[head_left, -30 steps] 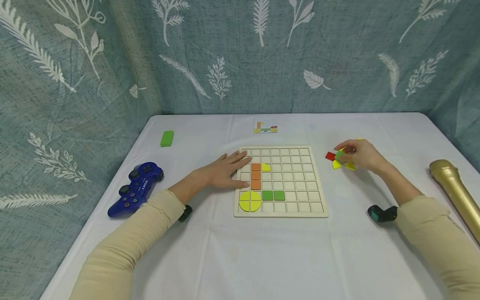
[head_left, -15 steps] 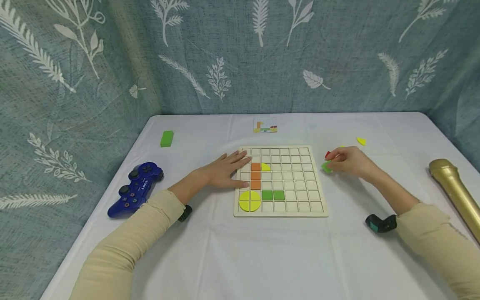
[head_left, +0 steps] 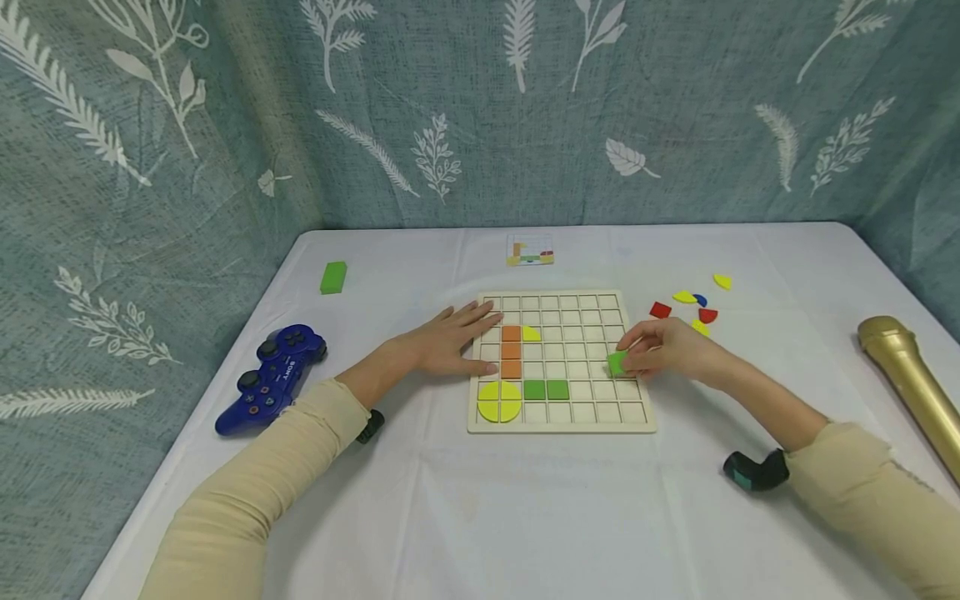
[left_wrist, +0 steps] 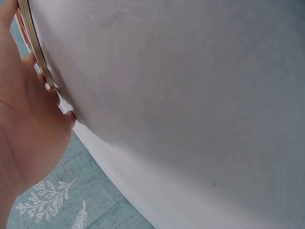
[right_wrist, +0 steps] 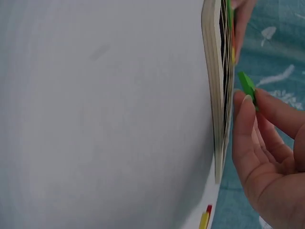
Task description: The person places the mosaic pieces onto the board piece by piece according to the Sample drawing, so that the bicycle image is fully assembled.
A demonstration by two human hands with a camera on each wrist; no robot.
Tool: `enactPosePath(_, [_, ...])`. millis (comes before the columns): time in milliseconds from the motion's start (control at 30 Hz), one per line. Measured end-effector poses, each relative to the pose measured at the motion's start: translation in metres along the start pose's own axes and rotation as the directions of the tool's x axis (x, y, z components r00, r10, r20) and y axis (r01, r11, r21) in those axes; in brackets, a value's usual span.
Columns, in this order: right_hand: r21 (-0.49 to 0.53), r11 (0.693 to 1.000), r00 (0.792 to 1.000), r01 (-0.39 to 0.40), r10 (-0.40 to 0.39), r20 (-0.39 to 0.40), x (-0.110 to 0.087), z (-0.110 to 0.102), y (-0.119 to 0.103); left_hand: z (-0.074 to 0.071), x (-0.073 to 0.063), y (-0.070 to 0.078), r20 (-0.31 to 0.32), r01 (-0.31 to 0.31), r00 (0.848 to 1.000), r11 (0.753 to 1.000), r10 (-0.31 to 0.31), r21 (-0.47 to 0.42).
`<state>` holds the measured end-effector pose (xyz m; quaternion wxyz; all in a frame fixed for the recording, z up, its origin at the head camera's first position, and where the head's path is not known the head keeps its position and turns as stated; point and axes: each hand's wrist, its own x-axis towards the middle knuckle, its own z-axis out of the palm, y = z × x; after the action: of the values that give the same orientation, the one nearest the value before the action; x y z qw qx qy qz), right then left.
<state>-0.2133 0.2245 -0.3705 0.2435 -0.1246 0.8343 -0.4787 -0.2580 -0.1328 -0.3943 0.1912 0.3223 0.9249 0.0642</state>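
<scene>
Over the board [head_left: 592, 360], right hand [head_left: 670, 350] pinches green tile [head_left: 616, 363]; controller [head_left: 274, 377] reads "SONY".

Board [head_left: 581, 358] mid tbl [head_left: 525, 500], card [head_left: 530, 250] behind, ctrlr [head_left: 272, 379] & block [head_left: 333, 277] L, loose pcs [head_left: 661, 310] R, mic [head_left: 911, 383] far R

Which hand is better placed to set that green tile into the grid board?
Probably the right hand: it pinches the green tile just above the right side of the grid board. The left hand rests on the board's left edge, with no tile visible in its fingers.
</scene>
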Motion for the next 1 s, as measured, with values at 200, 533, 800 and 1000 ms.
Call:
enactPosePath(200, [-0.008,1.0,0.998,0.01,-0.009,0.054,0.0,0.015,-0.006,0.0,0.0,-0.001,-0.005,-0.004,1.0,1.0,0.004,-0.008])
enactPosePath(533, [-0.005,0.998,0.996,-0.057,0.057,0.068,0.004,0.031,-0.015,0.001,0.0,-0.002,-0.004,-0.017,1.0,1.0,0.017,-0.008])
enactPosePath(800, [0.01,0.994,0.993,-0.105,0.104,0.062,0.011,0.042,-0.019,0.0,0.0,-0.001,-0.007,-0.016,1.0,1.0,0.016,-0.007])
enactPosePath(1000, [0.014,0.994,0.992,-0.112,0.111,0.058,0.013,0.045,-0.02,0.0,0.0,-0.001,-0.006,-0.016,1.0,1.0,0.016,-0.01])
